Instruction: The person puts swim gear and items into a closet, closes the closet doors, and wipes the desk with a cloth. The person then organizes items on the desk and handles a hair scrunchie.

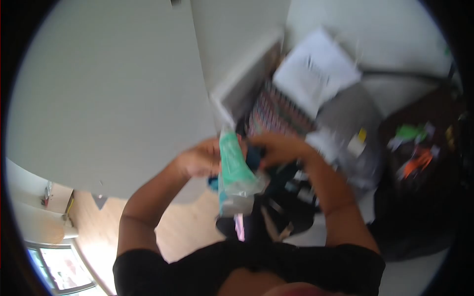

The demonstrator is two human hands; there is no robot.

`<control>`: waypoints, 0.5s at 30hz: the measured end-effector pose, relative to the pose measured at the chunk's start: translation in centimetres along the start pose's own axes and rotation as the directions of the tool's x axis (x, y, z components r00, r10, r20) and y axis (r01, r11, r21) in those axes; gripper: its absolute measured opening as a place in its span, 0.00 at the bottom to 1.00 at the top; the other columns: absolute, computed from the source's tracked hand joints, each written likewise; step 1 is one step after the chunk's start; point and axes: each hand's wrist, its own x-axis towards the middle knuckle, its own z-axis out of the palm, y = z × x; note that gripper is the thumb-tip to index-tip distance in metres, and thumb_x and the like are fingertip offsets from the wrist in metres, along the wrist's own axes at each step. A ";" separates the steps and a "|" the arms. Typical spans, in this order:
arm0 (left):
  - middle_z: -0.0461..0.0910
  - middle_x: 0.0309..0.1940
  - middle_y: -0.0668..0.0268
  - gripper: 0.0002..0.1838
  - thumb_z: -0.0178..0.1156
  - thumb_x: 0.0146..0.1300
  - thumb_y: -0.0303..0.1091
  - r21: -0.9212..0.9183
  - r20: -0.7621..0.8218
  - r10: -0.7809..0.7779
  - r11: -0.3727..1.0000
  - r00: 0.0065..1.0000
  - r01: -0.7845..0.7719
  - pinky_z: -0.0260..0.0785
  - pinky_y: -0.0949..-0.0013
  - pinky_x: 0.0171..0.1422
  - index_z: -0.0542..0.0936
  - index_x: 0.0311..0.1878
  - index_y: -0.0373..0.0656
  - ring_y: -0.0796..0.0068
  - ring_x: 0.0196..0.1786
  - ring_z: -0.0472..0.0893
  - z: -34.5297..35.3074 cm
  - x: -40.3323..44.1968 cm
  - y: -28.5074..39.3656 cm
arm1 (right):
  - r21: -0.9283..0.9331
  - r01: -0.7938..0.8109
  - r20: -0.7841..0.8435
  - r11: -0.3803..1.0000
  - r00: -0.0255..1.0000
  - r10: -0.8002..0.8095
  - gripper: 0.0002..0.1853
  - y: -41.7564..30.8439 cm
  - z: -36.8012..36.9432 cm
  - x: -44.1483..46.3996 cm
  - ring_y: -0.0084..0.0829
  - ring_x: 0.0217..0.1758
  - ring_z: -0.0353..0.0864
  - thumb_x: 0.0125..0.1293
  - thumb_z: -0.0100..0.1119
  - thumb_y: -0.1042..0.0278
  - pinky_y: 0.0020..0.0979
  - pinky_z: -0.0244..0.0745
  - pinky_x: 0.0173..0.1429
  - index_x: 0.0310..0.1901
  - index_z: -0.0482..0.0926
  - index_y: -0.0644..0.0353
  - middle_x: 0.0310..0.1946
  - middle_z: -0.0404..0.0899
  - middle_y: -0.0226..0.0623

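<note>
A pale wall and a broad, light grey panel (108, 98) fill the upper left of the room; past the panel's lower edge runs light wooden flooring (187, 232), with a bright window (64, 264) low in the far left corner.

Right in front of the person's chest, up in the air between the two hands, is a green packet (233, 160), long and narrow, in glossy clear plastic. It stands upright in the head view, with a crumpled, whitish plastic end (237, 204) at its bottom.

The left hand (200, 157) is at the packet's left edge, its fingers curled in and grasping it. The right hand (279, 148) sits on the other side, fingers bent against a dark blue bundle (254, 157) just beside the packet; things are too blurred for me to tell whether those fingers grip it.

Below the packet I can make out a pink strip (239, 227). Beyond the right hand lies a patterned bag (279, 111), and near it a white paper bag (316, 71) with dark lettering. Next comes a grey sack (350, 116) bearing a yellow tag (362, 135). Farther right, a green piece (411, 131) and an orange piece (418, 162) show brightly against something dark brown (410, 112).
</note>
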 end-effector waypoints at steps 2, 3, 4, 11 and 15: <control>0.73 0.48 0.57 0.31 0.69 0.46 0.31 -0.061 -0.074 -0.029 0.998 0.997 0.025 0.63 0.63 0.60 0.68 0.54 0.37 0.65 0.56 0.72 1.6 -0.3 3.5 | -0.047 -0.063 -0.009 0.997 0.998 0.063 0.22 -3.0 -2.0 0.7 0.25 0.43 0.75 0.49 0.64 0.67 0.32 0.69 0.50 0.46 0.71 0.63 0.38 0.78 0.38; 0.73 0.49 0.59 0.32 0.68 0.47 0.32 -0.078 -0.077 0.003 0.997 0.997 -0.009 0.62 0.65 0.61 0.67 0.56 0.36 0.68 0.56 0.71 2.5 -0.4 5.0 | 0.020 -0.004 -0.058 1.000 0.998 0.005 0.21 -3.7 -2.5 0.8 0.34 0.43 0.75 0.48 0.61 0.70 0.33 0.68 0.47 0.46 0.71 0.60 0.38 0.75 0.44; 0.72 0.50 0.59 0.32 0.67 0.49 0.32 -0.054 -0.018 0.062 0.997 0.998 -0.063 0.60 0.65 0.61 0.66 0.57 0.36 0.67 0.56 0.71 3.5 -0.8 6.2 | 0.068 -0.023 -0.024 0.997 0.999 0.025 0.23 -7.8 -3.2 0.6 0.33 0.44 0.75 0.48 0.61 0.70 0.33 0.68 0.47 0.48 0.70 0.60 0.40 0.75 0.43; 0.70 0.44 0.57 0.23 0.65 0.47 0.38 0.008 -0.143 -0.029 0.999 0.989 0.031 0.59 0.63 0.59 0.72 0.43 0.33 0.63 0.49 0.71 15.4 2.4 14.7 | -0.003 0.234 -0.070 0.972 0.970 -0.233 0.28 -14.5 -8.1 -2.2 0.32 0.54 0.73 0.49 0.65 0.67 0.32 0.65 0.57 0.53 0.68 0.59 0.49 0.75 0.41; 0.68 0.46 0.55 0.25 0.65 0.47 0.40 0.093 0.095 -0.011 0.996 0.995 0.002 0.60 0.63 0.58 0.71 0.44 0.35 0.63 0.52 0.69 18.2 6.0 18.0 | 0.036 0.122 -0.261 0.992 0.959 -0.108 0.23 -20.3 -11.2 -6.2 0.31 0.46 0.77 0.52 0.63 0.69 0.31 0.67 0.53 0.51 0.71 0.58 0.41 0.78 0.40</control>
